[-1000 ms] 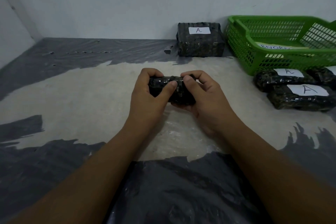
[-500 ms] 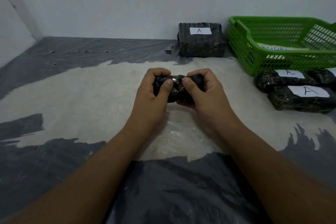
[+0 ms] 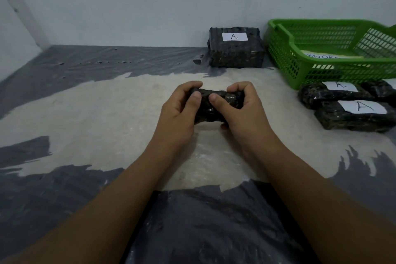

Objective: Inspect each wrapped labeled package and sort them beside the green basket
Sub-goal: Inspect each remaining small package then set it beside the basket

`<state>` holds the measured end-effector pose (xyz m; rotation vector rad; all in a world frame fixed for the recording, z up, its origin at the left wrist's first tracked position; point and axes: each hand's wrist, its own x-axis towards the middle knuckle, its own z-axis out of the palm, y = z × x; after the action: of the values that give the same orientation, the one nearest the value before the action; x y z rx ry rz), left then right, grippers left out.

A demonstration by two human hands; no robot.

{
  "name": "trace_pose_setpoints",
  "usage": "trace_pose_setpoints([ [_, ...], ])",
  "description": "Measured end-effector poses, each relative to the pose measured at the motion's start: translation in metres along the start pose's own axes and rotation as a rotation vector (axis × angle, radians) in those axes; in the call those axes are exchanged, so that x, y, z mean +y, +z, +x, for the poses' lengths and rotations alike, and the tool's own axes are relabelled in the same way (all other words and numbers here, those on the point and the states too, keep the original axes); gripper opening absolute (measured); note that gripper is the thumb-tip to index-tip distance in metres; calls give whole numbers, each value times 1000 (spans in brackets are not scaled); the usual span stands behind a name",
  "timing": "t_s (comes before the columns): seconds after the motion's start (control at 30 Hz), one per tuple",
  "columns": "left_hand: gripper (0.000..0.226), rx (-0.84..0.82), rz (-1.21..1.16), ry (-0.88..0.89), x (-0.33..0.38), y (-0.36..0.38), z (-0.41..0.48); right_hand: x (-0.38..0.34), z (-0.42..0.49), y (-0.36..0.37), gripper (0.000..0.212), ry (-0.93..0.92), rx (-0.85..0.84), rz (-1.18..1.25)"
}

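The left hand [image 3: 179, 113] and the right hand [image 3: 244, 111] are both holding one small dark wrapped package [image 3: 214, 106]. The left hand is gripping its left end and the right hand is gripping its right end. The fingers are curling over the top, and both thumbs are pressing on the side facing the person. I cannot tell if the package is touching the surface [image 3: 107, 113] or hanging just above it.

Far in front of the hands, a bit to the right, a big dark block [image 3: 235, 58] is sitting against the wall [image 3: 150, 2]. A white label [image 3: 234, 36] with the letter A is showing on it. Just to the right of the block, the green basket [image 3: 285, 60] is sitting well away from the right hand. A white paper [image 3: 321, 56] with some writing is lying inside it.

Off to the right of the right hand, just on the near side of the basket, more dark packages are lying close together. The nearest package [image 3: 351, 122] is showing a white A label. The package behind it [image 3: 315, 96] is showing an A label too. A third package [image 3: 379, 90] is peeking in at the edge.

A shiny plastic sheet is covering the surface, pale under the hands and dark grey nearer the person.
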<state>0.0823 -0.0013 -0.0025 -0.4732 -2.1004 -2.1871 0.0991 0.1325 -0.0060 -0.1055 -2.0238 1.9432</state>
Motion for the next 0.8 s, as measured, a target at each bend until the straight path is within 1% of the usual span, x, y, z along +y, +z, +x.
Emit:
trace_pose_setpoints([
  [0.1, 23, -2, 7, -22, -2, -1, 0, 4, 1, 0, 27, -31, 31, -130],
  [0.2, 25, 35, -20, -46, -1, -2, 1, 3, -1, 0, 36, -44, -33, -213],
  [0.27, 29, 47, -79, -64, 1, -2, 0, 2, 0, -1, 40, -59, -50, -251],
  [0.37, 40, 21, -141, -99, 1, 0, -1, 4, 6, -2, 39, -46, -51, -217],
  [0.43, 43, 4, -125, -100, 0, -1, 0, 5, 6, -2, 45, -9, -90, -192],
  [0.5, 43, 9, -124, -95, -1, -2, 2, 5, 5, -4, 52, -14, -136, -196],
  [0.6, 44, 14, -152, -101, -1, -2, 2, 3, 5, -4, 49, -70, -123, -243],
  [0.7, 51, 7, -120, -86, -3, -3, 3, 1, 5, -5, 48, -85, -123, -239],
  [0.8, 49, 27, -92, -81, -6, -6, 5, 0, 5, -8, 47, -58, -193, -104],
])
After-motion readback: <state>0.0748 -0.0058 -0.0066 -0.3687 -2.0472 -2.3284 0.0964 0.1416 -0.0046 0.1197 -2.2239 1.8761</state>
